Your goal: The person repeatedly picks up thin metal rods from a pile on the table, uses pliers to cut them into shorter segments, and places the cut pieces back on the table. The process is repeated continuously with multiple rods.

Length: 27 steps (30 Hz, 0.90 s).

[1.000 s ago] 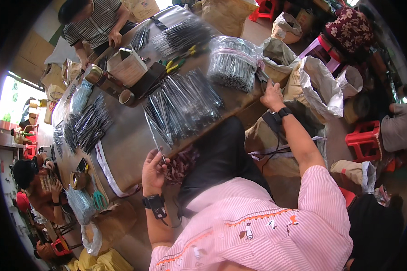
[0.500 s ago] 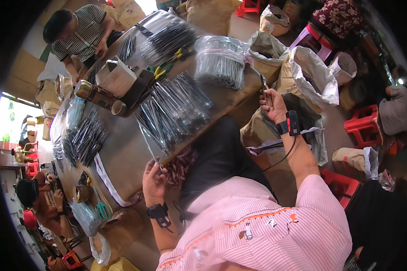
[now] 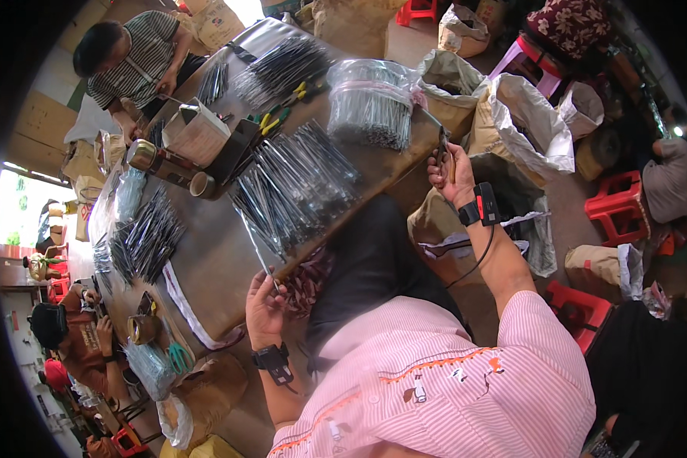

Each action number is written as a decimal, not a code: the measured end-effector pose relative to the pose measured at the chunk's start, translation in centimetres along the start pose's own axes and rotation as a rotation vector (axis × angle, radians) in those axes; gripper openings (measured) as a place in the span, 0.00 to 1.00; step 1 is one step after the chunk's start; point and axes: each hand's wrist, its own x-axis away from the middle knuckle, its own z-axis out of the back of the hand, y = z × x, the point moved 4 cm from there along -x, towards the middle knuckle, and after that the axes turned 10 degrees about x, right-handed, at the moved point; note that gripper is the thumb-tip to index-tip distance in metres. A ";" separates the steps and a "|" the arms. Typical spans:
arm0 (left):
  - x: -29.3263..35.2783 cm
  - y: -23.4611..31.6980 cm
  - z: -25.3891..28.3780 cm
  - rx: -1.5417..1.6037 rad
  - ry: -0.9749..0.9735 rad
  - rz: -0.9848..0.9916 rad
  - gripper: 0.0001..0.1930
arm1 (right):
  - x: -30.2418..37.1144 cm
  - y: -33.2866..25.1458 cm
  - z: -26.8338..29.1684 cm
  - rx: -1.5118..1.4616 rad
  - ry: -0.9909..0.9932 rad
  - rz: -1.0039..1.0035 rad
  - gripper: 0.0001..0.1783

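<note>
My left hand [image 3: 266, 311] is closed at the near table edge, pinching the end of a thin silvery strip [image 3: 255, 246] that slants up beside the pile. My right hand [image 3: 452, 177] is wrapped round the handles of pliers [image 3: 443, 140], out past the table's right edge. A short thin pale piece [image 3: 430, 117] points up and left from the pliers' tip; whether the jaws grip it is too small to tell. Between my hands, farther in, lies a spread pile of thin dark and silvery metal strips [image 3: 294, 187].
A plastic-wrapped bundle of strips [image 3: 370, 107] stands at the table's far right. Beyond my pile are green-and-yellow pliers [image 3: 273, 120], a box [image 3: 197, 131] and a flask [image 3: 149, 157]. Open sacks [image 3: 523, 126] crowd the right. A co-worker in a striped shirt [image 3: 151, 57] sits across.
My right hand with the pliers has shifted slightly left and turned a little. My left hand, still pinching the strip, has moved slightly right.
</note>
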 end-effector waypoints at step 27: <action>0.6 -0.7 -0.6 0.040 0.008 -0.049 0.08 | -1.7 -2.1 -4.7 1.546 0.634 0.559 0.18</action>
